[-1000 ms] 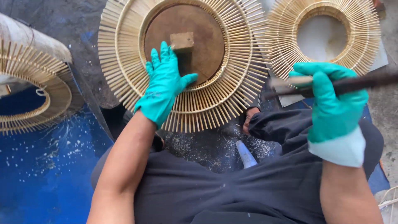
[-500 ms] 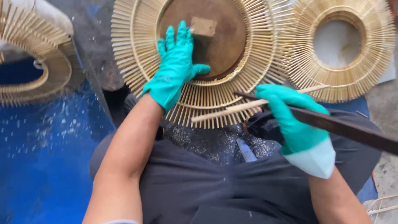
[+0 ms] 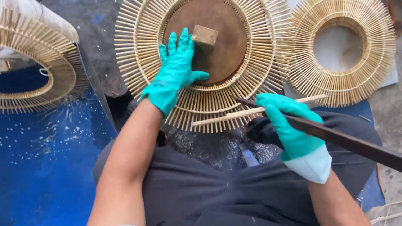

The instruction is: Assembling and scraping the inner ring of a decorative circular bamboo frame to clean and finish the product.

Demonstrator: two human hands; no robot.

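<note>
Head view, left hand: we see the left hand (image 3: 173,71) in a teal glove, open and spread flat, pressing on the sunburst frame (image 3: 201,62) of thin bamboo sticks; its fingertips reach the brown disc (image 3: 222,46) at the centre, just beside the small wooden block (image 3: 204,35).
Head view, right hand: the right hand (image 3: 289,123), also gloved, is closed around a long dark blade (image 3: 347,140) together with a loose bamboo stick (image 3: 251,112), which lies across the lower rim of the frame, toward the left hand.
Frame position: it rests ahead of the person's lap, under the left hand.
Risk, blade: we judge that a slip could drive the tip toward the left hand, since it points that way.
Risk, sticks: uneven pressure from the flat hand could snap or loosen the thin spokes.
Risk, double grip: holding stick and blade in one fist could let either one twist loose.
Beyond the right hand: a second sunburst frame (image 3: 343,50) with an open centre.
Beyond the left hand: a third frame (image 3: 37,75) over a blue sheet (image 3: 46,167).
Packages, labels, signs: none visible.
</note>
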